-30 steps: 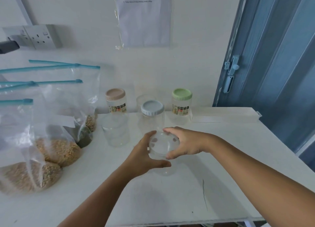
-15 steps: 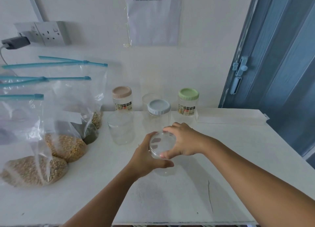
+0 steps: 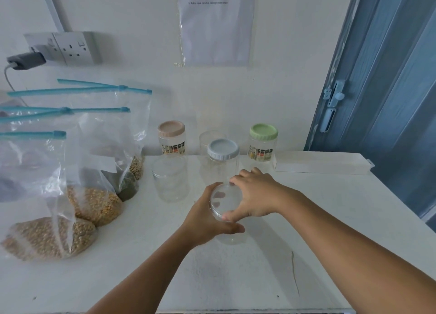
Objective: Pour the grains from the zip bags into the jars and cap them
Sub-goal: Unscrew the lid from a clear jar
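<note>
An empty clear jar (image 3: pixel 230 237) stands on the white table (image 3: pixel 330 207) in front of me. My left hand (image 3: pixel 205 219) grips its side. My right hand (image 3: pixel 254 193) grips the clear lid (image 3: pixel 226 201) on its top, fingers curled round the rim. Behind it stand more jars: one with a grey-blue cap (image 3: pixel 223 159), one with a beige cap (image 3: pixel 171 138), one with a green cap (image 3: pixel 263 141), and an open clear jar (image 3: pixel 170 178). At the left, several zip bags with blue sliders hold grains, among them yellow corn (image 3: pixel 95 204) and brownish grain (image 3: pixel 47 239).
A long white box (image 3: pixel 320 164) lies against the wall at the back right. A blue door (image 3: pixel 389 77) stands at the right. A wall socket with a plugged-in charger (image 3: pixel 26 60) is at the upper left, and a printed sheet (image 3: pixel 215 23) hangs above the jars.
Both hands stay on the clear jar and its lid. My right hand's fingers have shifted slightly round the lid's rim. The camera has moved a little.
</note>
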`<move>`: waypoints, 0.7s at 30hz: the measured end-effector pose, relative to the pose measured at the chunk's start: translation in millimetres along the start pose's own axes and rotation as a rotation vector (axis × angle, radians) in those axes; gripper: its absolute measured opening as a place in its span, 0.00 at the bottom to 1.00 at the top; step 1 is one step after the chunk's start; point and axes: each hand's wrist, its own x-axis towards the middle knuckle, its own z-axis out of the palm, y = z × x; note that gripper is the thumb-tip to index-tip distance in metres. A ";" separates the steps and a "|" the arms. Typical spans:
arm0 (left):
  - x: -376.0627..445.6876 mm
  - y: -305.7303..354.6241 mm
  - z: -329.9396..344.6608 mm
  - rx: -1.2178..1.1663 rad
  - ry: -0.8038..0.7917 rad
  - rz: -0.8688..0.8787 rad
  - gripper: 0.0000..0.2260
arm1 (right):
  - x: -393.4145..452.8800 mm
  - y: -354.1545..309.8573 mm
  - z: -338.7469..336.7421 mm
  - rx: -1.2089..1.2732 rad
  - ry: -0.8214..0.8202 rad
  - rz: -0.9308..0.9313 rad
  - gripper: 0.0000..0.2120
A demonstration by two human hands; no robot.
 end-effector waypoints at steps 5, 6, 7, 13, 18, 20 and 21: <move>0.4 -1.9 -1.6 0.006 0.010 -0.003 0.46 | 0.3 5.5 -7.9 0.045 -0.102 -0.009 0.51; 0.3 -1.0 -2.9 0.012 0.014 -0.010 0.45 | -0.5 4.3 -7.6 0.050 -0.098 0.015 0.52; 0.7 -0.5 -4.1 0.020 0.020 -0.014 0.45 | -1.0 1.9 -6.8 0.034 -0.069 0.040 0.53; 3.4 -2.5 -5.0 0.018 0.044 0.005 0.45 | 5.2 -4.9 -0.8 -0.023 0.012 0.006 0.49; 5.2 -6.6 -5.3 0.017 0.033 -0.002 0.46 | 7.2 -2.6 -9.0 0.017 -0.107 0.023 0.54; 5.2 -6.5 -6.1 0.017 0.020 -0.016 0.46 | 6.9 -11.6 -2.6 -0.046 -0.002 0.046 0.54; 5.1 -6.3 -6.1 0.017 0.019 -0.013 0.46 | 7.3 -15.3 0.5 -0.068 0.050 0.032 0.51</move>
